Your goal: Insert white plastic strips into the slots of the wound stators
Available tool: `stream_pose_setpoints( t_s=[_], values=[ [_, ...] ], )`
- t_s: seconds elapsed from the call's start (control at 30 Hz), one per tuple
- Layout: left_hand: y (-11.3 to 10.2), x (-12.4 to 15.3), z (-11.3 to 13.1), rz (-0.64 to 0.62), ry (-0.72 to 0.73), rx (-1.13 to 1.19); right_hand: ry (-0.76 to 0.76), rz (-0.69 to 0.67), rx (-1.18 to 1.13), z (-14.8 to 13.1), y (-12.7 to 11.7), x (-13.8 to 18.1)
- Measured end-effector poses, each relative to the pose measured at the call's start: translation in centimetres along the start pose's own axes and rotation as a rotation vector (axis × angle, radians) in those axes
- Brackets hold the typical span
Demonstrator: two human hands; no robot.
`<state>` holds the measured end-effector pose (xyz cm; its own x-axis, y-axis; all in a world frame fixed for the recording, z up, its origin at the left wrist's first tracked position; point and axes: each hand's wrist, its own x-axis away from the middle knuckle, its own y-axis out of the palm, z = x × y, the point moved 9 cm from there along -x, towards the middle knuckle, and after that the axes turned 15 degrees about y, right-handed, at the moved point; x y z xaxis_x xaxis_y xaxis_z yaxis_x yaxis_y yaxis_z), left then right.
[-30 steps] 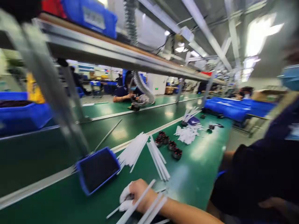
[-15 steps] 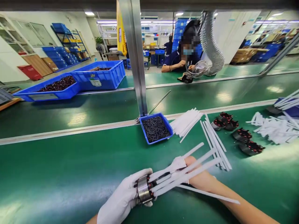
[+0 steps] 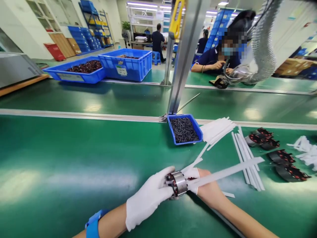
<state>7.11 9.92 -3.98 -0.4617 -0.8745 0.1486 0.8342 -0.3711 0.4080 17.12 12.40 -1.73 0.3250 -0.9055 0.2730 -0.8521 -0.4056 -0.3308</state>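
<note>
A motor stator [image 3: 180, 182], a silver ring with dark windings and red wire, is gripped between the thumb and fingers of my gloved left hand [image 3: 153, 191]. Long white strips [image 3: 230, 171] stick out from its right side and fan outward. My right hand [image 3: 206, 186], in a glove that leaves the wrist bare, is closed around the strips close to the stator. One strip crosses in front of it, and its fingertips are largely hidden. The stator is tilted on its side above the green bench.
A blue tray of small black pins [image 3: 184, 130] stands ahead, beside a pile of white strips [image 3: 218, 129]. More strips [image 3: 249, 162] and several stators [image 3: 282, 157] lie to the right. Behind the metal post [image 3: 182, 56] are blue bins [image 3: 126, 66] and a person [image 3: 213, 64] working.
The view has swung left. The stator has turned in my left hand, its other end now facing left, and the strips have shifted and spread apart. My right hand is closer to the stator.
</note>
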Motion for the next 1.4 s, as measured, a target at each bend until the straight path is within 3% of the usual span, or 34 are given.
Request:
stream_pose_setpoints(
  t_s=[0.27, 0.6, 0.8, 1.03, 1.17, 1.27, 1.4],
  values=[
    [-0.6, 0.2, -0.2, 0.024, 0.119, -0.151, 0.006, 0.049, 0.146, -0.2, -0.1, 0.1],
    [-0.6, 0.3, 1.7, 0.084, 0.291, -0.358, -0.076, 0.114, 0.37, -0.5, -0.2, 0.6],
    [-0.5, 0.4, 2.4, 0.079, 0.308, -0.343, -0.192, 0.256, 0.55, -1.1, -0.5, 1.7],
    [-0.5, 0.3, 1.9, 0.076, 0.316, -0.311, -0.044, 0.365, 0.496, 0.3, -1.5, 1.7],
    [-0.4, 0.2, 2.1, 0.071, 0.332, -0.28, -0.012, 0.224, 0.351, 1.0, -0.8, 1.0],
    [0.0, 0.2, 2.7, 0.044, 0.353, -0.251, -0.068, 0.094, 0.38, 0.5, 0.3, 0.9],
    [0.2, 0.4, 2.4, 0.014, 0.296, -0.248, -0.125, 0.144, 0.562, 0.3, 0.1, 1.2]
  ],
)
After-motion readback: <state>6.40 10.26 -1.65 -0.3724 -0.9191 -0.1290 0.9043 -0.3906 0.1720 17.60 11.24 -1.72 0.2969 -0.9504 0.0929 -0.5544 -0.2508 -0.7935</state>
